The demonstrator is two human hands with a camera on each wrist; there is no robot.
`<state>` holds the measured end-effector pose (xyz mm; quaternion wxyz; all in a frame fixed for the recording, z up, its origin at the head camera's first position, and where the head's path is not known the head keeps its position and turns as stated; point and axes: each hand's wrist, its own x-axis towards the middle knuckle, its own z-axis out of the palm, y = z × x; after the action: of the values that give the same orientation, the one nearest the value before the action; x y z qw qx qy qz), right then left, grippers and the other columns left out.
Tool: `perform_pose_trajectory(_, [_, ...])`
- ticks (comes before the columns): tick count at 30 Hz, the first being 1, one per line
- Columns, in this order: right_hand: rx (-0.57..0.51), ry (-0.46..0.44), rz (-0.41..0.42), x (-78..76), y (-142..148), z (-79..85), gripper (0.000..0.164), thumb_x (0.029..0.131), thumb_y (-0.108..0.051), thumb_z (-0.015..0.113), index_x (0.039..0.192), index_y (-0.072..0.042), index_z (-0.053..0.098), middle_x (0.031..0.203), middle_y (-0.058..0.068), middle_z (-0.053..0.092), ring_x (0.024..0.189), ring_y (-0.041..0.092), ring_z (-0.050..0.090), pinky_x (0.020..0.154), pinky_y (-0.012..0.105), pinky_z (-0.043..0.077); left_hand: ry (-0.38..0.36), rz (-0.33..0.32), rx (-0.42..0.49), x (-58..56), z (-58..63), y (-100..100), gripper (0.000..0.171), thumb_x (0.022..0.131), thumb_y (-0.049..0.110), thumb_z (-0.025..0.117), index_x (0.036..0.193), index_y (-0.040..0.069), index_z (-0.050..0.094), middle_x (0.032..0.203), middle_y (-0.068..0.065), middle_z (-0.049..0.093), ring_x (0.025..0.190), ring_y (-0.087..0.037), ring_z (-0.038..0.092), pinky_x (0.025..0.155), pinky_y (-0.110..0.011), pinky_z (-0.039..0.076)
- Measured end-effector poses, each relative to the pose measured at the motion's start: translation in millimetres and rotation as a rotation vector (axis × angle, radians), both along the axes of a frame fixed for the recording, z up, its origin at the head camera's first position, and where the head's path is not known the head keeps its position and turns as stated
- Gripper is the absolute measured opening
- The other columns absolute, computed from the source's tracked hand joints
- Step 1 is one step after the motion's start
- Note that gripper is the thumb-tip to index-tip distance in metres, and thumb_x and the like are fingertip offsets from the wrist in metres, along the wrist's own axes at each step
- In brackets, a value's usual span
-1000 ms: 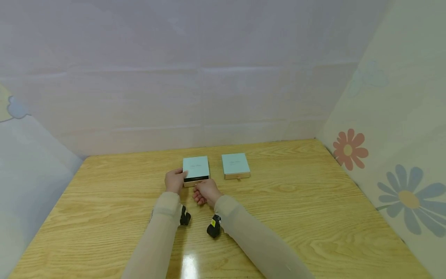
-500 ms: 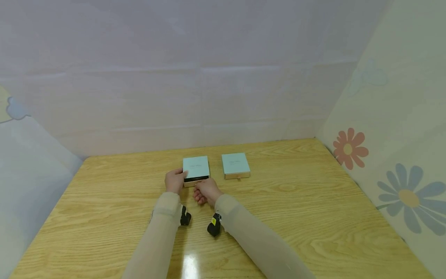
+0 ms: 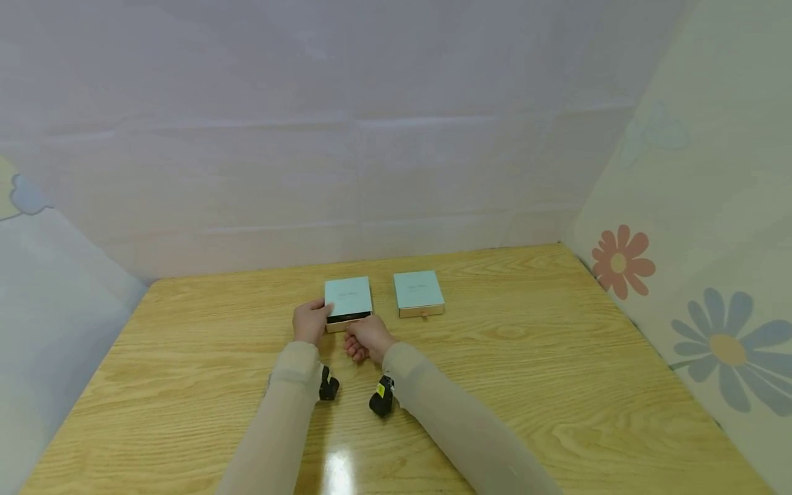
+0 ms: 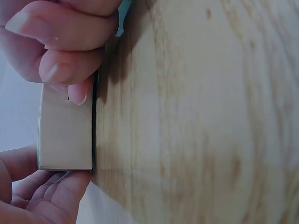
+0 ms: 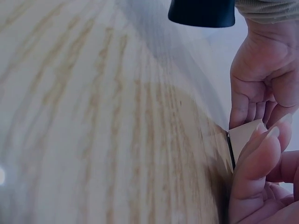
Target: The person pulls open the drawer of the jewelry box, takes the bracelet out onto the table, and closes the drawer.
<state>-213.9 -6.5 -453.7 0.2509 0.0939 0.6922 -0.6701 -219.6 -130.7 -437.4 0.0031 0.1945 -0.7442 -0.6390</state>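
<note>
A pale blue drawer box (image 3: pixel 348 294) lies on the table, its cream drawer (image 3: pixel 337 327) pulled out a little toward me. A dark strip of the inside shows between sleeve and drawer front. My left hand (image 3: pixel 309 322) grips the box's left side, thumb on the top edge. At the front, my right hand (image 3: pixel 371 337) has its fingers curled and pinches at the middle of the drawer front; its fingers hide the spot they hold. In the left wrist view, the bare part of the drawer front (image 4: pixel 65 135) stands between both hands.
A second pale blue box (image 3: pixel 419 290), closed, sits to the right of the first, with a small pull tab (image 3: pixel 424 316) at its front. Both rest on a wood-grain table (image 3: pixel 526 357). A pale cloth backdrop (image 3: pixel 371 179) rises behind the table's far edge.
The right hand has shifted very slightly to the right at the drawer front. The left hand and both boxes stay as they were, and the drawer's gap looks the same.
</note>
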Motion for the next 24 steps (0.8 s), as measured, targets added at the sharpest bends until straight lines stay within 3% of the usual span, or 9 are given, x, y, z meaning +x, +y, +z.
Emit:
perform_pose_trajectory(8, [-0.005, 0.0, -0.004, -0.6, 0.3, 0.2, 0.019, 0.096, -0.002, 0.049, 0.085, 0.006, 0.062, 0.056, 0.005, 0.055, 0.041, 0.008, 0.047, 0.037, 0.019, 0.042, 0.005, -0.021, -0.025, -3.0, -2.9, -2.6, 0.039, 0.098, 0.005, 0.056, 0.133, -0.012, 0.051, 0.138, -0.028, 0.048, 0.133, -0.037, 0.04, 0.107, -0.046, 0.038])
perform_pose_trajectory(17, [-0.012, 0.009, -0.007, -0.6, -0.3, -1.5, 0.02, 0.096, -0.004, 0.05, 0.086, 0.007, 0.063, 0.056, 0.004, 0.055, 0.041, 0.008, 0.047, 0.037, 0.019, 0.043, -0.037, -0.056, 0.004, -5.8, -5.6, -9.1, 0.042, 0.098, 0.009, 0.057, 0.136, -0.008, 0.051, 0.139, -0.026, 0.048, 0.129, -0.035, 0.045, 0.101, -0.046, 0.042])
perform_pose_trajectory(24, [-0.007, -0.006, -0.007, -2.1, 0.7, -3.1, 0.022, 0.098, -0.005, 0.05, 0.082, 0.004, 0.062, 0.057, 0.004, 0.055, 0.041, 0.008, 0.047, 0.037, 0.019, 0.042, -0.017, -0.094, -0.031, -5.2, -3.1, -10.7, 0.043, 0.098, 0.009, 0.058, 0.135, -0.01, 0.051, 0.137, -0.028, 0.049, 0.124, -0.037, 0.048, 0.101, -0.047, 0.042])
